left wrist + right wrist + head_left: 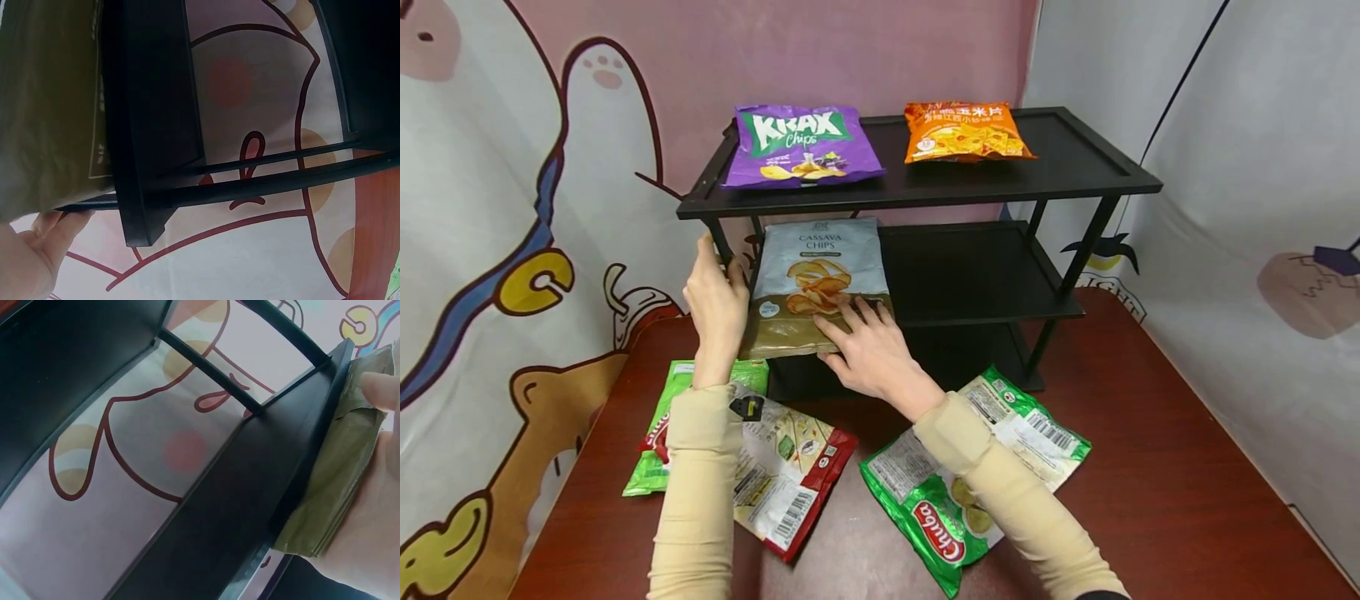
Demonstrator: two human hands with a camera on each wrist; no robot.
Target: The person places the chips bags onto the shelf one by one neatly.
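A bag of cassava chips [812, 250], pale blue above and olive-gold below, lies at the left end of the middle shelf [962, 267], its lower end past the shelf's front edge. Fingers spread, my right hand [876, 354] presses on the lower front of this bag. Its olive end [334, 481] shows under that hand in the right wrist view. My left hand [717, 300] is at the rack's left front post [718, 242], beside the bag. In the left wrist view, the left fingers [65, 231] curl round the thin black post.
On the top shelf [880, 150] lie a purple Krax chips bag [805, 150] and an orange snack bag [966, 133]. A green bag [651, 475], a red-and-white bag [782, 475] and a green Chuba bag [955, 525] lie on the brown table [1180, 467] before the rack.
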